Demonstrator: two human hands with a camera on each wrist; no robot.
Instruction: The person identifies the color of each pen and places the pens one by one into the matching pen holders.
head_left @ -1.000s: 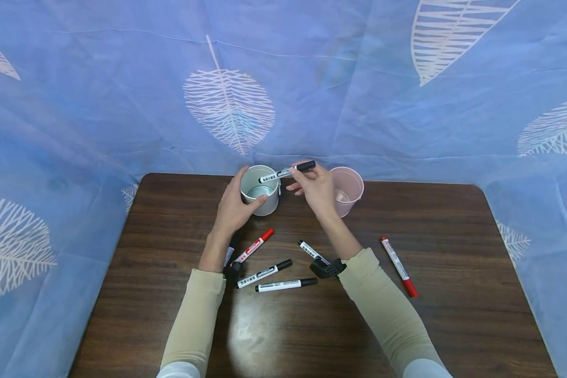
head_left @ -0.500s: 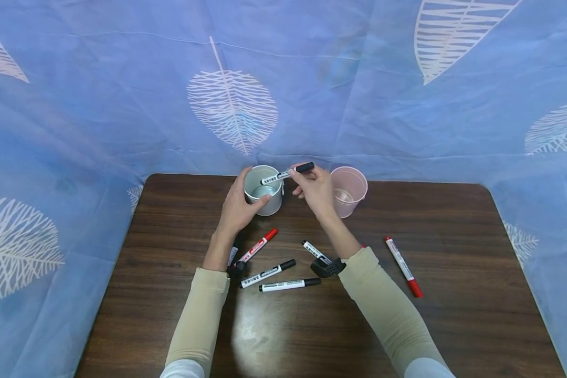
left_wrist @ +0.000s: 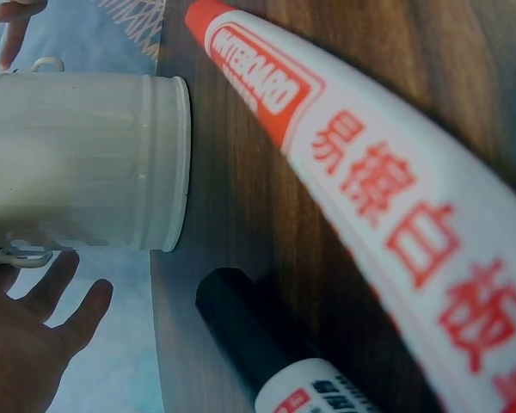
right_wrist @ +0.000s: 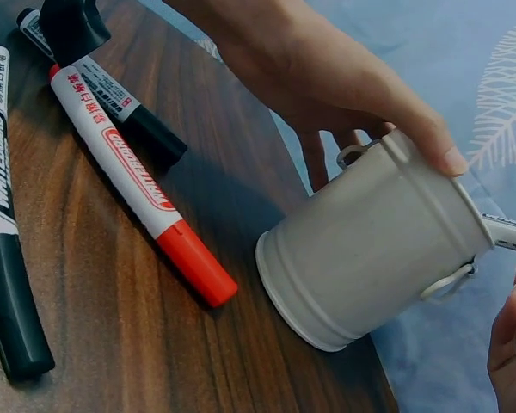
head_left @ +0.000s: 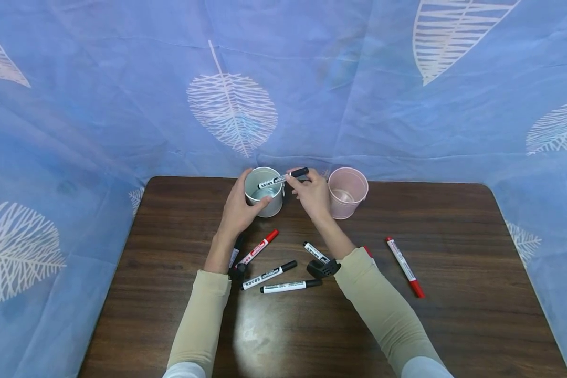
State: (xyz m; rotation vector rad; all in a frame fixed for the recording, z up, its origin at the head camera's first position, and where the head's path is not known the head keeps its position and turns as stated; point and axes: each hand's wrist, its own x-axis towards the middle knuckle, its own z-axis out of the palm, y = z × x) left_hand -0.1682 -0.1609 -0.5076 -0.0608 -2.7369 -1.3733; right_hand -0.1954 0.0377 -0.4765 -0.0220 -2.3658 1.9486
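Note:
A pale grey-green small bucket (head_left: 271, 209) stands upright near the table's back edge. My left hand (head_left: 236, 210) holds it from the left, thumb at the rim; in the right wrist view this hand (right_wrist: 327, 77) partly hides behind the bucket (right_wrist: 370, 249). My right hand (head_left: 314, 197) pinches a black-capped whiteboard marker (head_left: 271, 182) near its cap. The marker slants with its white end over the bucket's mouth; how deep it reaches is unclear. The left wrist view has the bucket's wall (left_wrist: 77, 163) and spread fingers (left_wrist: 90, 314) beside its handle.
A pink bucket (head_left: 342, 211) stands just right of my right hand. Several whiteboard markers lie nearer on the brown table (head_left: 170, 315), among them a red-capped one (head_left: 260, 248), a black-capped one (head_left: 269, 274) and another red-capped one (head_left: 405, 266) at the right. A blue leaf-patterned cloth (head_left: 312, 121) hangs behind.
My right hand has brought the marker slightly down and left over the bucket's mouth. My left hand keeps its hold on the bucket. The head view has shifted a little.

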